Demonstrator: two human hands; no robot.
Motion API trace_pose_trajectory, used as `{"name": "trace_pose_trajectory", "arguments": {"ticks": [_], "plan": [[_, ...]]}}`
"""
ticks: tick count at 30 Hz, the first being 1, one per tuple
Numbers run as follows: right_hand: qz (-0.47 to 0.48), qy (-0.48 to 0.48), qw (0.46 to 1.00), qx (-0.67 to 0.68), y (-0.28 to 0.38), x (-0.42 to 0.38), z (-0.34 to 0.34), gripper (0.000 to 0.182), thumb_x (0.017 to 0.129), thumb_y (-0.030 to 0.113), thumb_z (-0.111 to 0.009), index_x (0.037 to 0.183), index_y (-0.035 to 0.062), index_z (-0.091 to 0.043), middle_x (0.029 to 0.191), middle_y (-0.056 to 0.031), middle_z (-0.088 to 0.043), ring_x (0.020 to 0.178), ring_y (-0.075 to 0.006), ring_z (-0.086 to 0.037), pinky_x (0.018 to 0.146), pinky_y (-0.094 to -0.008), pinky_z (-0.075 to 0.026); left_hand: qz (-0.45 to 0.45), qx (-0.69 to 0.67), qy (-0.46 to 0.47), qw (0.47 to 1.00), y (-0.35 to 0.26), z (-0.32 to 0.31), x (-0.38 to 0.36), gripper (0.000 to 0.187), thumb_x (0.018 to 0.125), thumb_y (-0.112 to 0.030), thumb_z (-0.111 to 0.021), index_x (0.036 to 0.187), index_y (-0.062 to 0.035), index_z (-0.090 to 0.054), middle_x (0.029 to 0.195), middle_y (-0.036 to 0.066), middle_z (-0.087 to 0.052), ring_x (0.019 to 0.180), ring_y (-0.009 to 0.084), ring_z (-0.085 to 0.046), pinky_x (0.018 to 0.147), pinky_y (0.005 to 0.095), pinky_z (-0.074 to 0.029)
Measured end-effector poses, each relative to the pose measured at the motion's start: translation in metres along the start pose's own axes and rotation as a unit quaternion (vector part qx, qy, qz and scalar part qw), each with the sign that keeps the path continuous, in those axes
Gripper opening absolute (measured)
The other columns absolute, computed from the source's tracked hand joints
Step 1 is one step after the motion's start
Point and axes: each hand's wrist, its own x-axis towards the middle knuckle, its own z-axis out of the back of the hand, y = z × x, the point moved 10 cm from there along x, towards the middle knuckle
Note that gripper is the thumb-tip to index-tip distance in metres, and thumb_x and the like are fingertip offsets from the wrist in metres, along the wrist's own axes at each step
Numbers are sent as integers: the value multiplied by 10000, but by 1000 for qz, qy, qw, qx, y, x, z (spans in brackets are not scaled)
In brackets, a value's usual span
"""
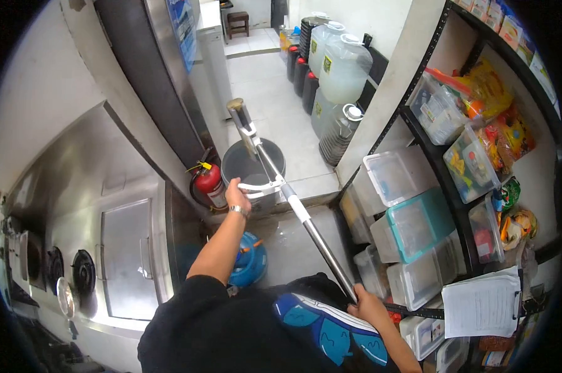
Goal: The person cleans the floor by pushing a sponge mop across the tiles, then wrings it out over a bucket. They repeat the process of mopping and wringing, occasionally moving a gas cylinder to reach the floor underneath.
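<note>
A sponge mop (pixel 301 214) with a metal pole and a white squeeze lever slants across the middle of the head view. My left hand (pixel 237 195) is closed around the end of the lever, partway up the pole. Lower down, near my body, my right hand (pixel 366 306) wraps round the pole's end. The mop's sponge head (pixel 238 112) is at the far end, seen over the rim of a grey bucket (pixel 229 163). Whether the head touches the bucket cannot be made out.
Left of the bucket stands a red fire extinguisher (pixel 209 181); a blue gas cylinder (pixel 251 258) sits below my left forearm. Shelving with plastic boxes (pixel 420 224) lines the right. Large liquid jugs (pixel 346 68) stand beyond a raised floor step (pixel 315 186). A steel stove counter (pixel 128 248) is at left.
</note>
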Motion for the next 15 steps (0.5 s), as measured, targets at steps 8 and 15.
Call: {"name": "trace_pose_trajectory", "arguments": {"ticks": [8, 15], "plan": [[10, 5, 1000, 7, 19, 23, -2, 323, 703, 153, -578, 954, 36, -410, 829, -281, -569, 798, -442, -555, 709, -485, -441, 50, 15, -8, 999, 18, 19, -68, 103, 734, -191, -564, 682, -105, -539, 597, -12, -444, 528, 102, -355, 550, 254, -303], [9, 24, 1000, 3, 27, 19, -2, 340, 712, 168, -583, 959, 34, -393, 831, -283, -568, 801, -444, -553, 716, -484, -440, 8, 40, -24, 999, 4, 16, -75, 179, 774, -196, -541, 624, -110, -494, 524, -19, -404, 500, 107, -365, 500, 247, -292]]}}
